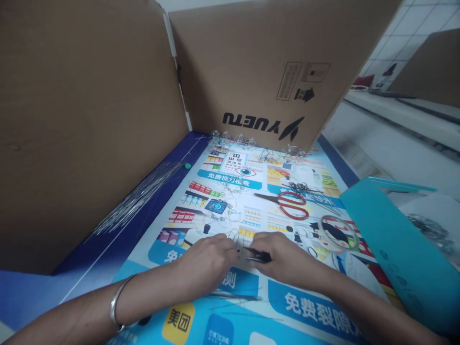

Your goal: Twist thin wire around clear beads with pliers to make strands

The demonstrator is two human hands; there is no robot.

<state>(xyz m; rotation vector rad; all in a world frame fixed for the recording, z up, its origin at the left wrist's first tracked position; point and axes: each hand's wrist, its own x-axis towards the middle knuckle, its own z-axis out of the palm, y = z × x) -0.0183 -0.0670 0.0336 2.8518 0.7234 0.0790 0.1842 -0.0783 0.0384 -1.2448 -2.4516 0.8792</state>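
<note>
My left hand (pixel 212 263), a silver bangle on its wrist, is closed in a pinch. Thin looped wire (pixel 235 234) rises from its fingertips; the pinched end is hidden. Close beside it, my right hand (pixel 278 254) is wrapped round a small black hand tool (pixel 260 257) with a narrow tip pointing at the left fingers. Whether the tip touches the wire I cannot tell. Beyond the hands lie scissors (pixel 293 205) with red handles and some clear beaded wire pieces (pixel 221 213). A tangle of dark wire (pixel 297 187) is behind the scissors.
Cardboard panels (pixel 251 62) wall the back and left. Many straight wires (pixel 140 196) lie along the left. A roll of clear tape or a ring (pixel 339 232) sits right of the scissors, near a teal box (pixel 395 249). Clear beaded pieces (pixel 233 139) line the back panel's foot.
</note>
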